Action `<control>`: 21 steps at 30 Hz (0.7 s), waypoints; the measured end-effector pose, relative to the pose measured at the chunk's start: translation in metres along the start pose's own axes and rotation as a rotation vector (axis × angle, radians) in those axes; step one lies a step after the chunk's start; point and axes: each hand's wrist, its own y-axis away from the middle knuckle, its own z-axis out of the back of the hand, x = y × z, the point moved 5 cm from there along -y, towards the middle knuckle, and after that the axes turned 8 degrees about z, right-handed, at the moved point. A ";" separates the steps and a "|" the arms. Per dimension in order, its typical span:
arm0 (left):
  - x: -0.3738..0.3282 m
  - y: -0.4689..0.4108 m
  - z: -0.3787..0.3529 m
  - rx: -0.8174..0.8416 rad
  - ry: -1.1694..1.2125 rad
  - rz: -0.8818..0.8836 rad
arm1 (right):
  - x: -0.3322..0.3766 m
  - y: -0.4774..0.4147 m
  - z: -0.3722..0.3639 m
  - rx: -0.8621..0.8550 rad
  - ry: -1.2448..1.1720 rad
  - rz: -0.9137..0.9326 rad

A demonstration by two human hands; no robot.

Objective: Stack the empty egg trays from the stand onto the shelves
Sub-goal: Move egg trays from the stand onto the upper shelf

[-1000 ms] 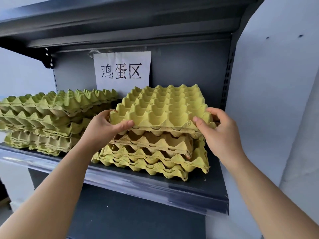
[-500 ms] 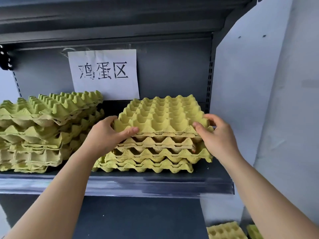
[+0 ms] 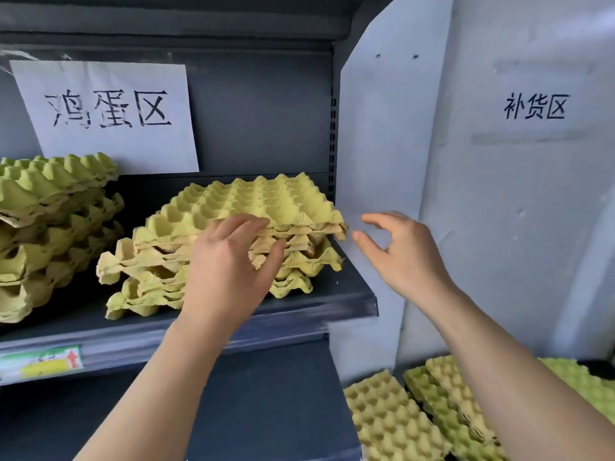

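Both hands have let go: yellow-green moulded-pulp egg tray [image 3: 246, 204] now tops the centre-frame stack; left hand [image 3: 229, 264] and right hand [image 3: 402, 251] spread wide, empty.

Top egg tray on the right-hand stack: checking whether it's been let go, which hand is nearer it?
Left. The left hand overlaps the top egg tray's front edge; the right hand hangs open just off its right corner.

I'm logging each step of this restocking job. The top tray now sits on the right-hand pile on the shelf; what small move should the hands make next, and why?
Probably lower both hands to the trays on the stand at lower right. The top tray rests on the right-hand pile, the right hand is open and clear of it, and the left hand is open in front of the pile, gripping nothing. More trays wait below.
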 end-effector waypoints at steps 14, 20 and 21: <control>-0.198 0.115 -0.216 0.478 0.202 -0.087 | -0.223 0.155 0.121 0.182 0.282 -0.318; -0.279 0.173 -0.318 0.671 0.190 -0.061 | -0.335 0.222 0.170 0.267 0.328 -0.462; -0.290 0.182 -0.335 0.713 0.188 -0.053 | -0.352 0.231 0.176 0.282 0.335 -0.491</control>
